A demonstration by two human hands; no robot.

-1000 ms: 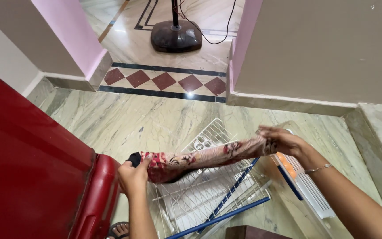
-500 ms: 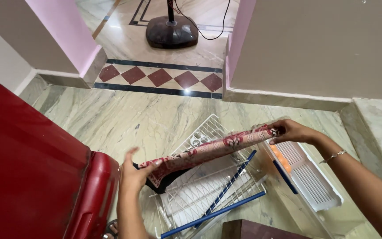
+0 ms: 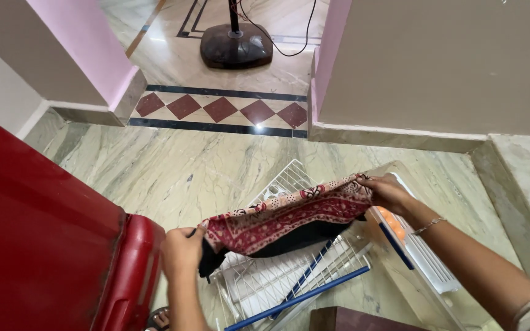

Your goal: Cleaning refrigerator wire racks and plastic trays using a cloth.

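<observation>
**Patterned cloth held open between two hands above wire racks**

Head view: The left hand [image 3: 182, 250] is clenched on one end of a red patterned cloth [image 3: 283, 217], low in the frame and just beside the rounded edge of a red appliance [image 3: 44, 245] that fills the lower left. The right hand [image 3: 389, 192] grips the opposite end of the cloth, higher and further right, with a thin bracelet [image 3: 429, 225] on its wrist. The cloth hangs spread between the two hands in a shallow sag, its printed red and cream face turned up and a black underside showing along its lower edge.

Directly below the cloth, white wire racks [image 3: 280, 279] lie on the marble floor [image 3: 173, 165], one edged with a blue trim bar [image 3: 295, 297]. To the right of the racks, under the right forearm, sits a clear plastic tray with a white slatted panel [image 3: 427, 260] and something orange showing inside it.

Further off, a band of dark red diamond tiles [image 3: 219, 109] crosses the doorway between pink-edged walls [image 3: 90, 49]. Beyond it stands the round dark base of a pedestal fan [image 3: 235, 50] with its black cord trailing over the floor. A sandalled foot [image 3: 161, 319] shows at the bottom edge beside the left forearm.
</observation>
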